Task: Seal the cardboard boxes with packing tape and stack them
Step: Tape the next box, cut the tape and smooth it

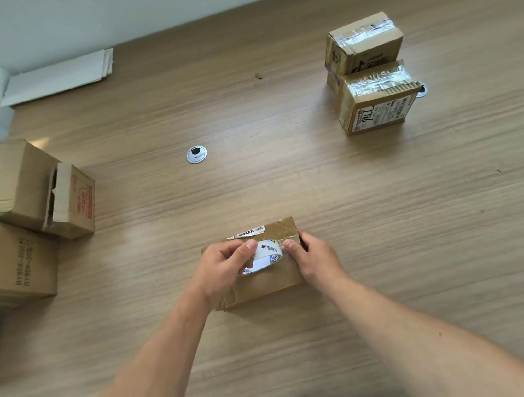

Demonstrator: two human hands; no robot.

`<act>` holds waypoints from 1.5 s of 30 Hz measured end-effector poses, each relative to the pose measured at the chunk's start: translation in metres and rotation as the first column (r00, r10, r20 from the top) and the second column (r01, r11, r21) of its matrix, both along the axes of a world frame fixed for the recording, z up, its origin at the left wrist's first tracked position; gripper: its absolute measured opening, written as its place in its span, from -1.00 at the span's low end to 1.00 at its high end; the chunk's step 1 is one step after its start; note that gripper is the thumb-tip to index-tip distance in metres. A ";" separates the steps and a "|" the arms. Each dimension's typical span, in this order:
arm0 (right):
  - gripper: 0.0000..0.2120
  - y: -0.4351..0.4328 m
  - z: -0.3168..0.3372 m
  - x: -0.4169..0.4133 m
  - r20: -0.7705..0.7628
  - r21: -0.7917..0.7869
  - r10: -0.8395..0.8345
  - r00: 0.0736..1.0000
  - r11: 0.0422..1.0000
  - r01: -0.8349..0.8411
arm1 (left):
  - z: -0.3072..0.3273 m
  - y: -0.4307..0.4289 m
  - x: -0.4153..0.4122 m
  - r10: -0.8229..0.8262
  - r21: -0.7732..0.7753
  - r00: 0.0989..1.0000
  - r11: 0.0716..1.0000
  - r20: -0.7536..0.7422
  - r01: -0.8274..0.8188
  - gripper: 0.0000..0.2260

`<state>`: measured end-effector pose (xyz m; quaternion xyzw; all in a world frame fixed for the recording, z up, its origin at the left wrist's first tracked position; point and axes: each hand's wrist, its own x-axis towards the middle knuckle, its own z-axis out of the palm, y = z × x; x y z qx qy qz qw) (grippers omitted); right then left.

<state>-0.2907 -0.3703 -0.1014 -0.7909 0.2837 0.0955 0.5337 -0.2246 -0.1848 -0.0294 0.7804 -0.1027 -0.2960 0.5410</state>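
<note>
A small flat cardboard box [264,282] lies on the wooden table [284,179] in front of me. A roll of packing tape [269,254] with a white printed core rests on its top. My left hand [221,271] grips the roll from the left, thumb over its upper rim. My right hand [316,259] presses on the right end of the box, its fingertips touching the roll's edge. Whether a strip of tape is pulled out is hard to tell. Two taped boxes stand stacked at the far right, the upper box [363,42] on the lower box [374,98].
Several unsealed cardboard boxes crowd the table's left edge: a large box [11,262], an open box [17,182] and a smaller box [73,201]. A cable grommet [196,154] sits mid-table. White flat sheets [61,76] lie at the far left.
</note>
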 end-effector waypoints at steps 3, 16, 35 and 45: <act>-0.74 0.001 0.000 0.002 -0.005 -0.018 0.001 1.000 1.000 -0.001 | 0.002 0.002 0.005 -0.031 0.076 0.999 0.997 0.032 0.028 -0.63; -0.70 0.011 0.006 0.007 -0.038 -0.116 -0.037 0.999 0.993 0.032 | -0.003 0.020 0.015 0.003 0.224 0.997 0.974 0.074 -0.020 -0.57; -0.60 0.030 0.003 0.003 -0.045 -0.235 -0.137 0.990 0.964 0.123 | 0.001 0.047 0.019 -0.099 0.123 0.995 0.988 0.014 0.096 -0.58; -0.28 0.033 0.010 0.012 -0.103 -0.275 -0.134 0.986 0.956 0.102 | 0.001 0.052 0.020 -0.068 0.149 0.995 0.987 0.073 0.057 -0.68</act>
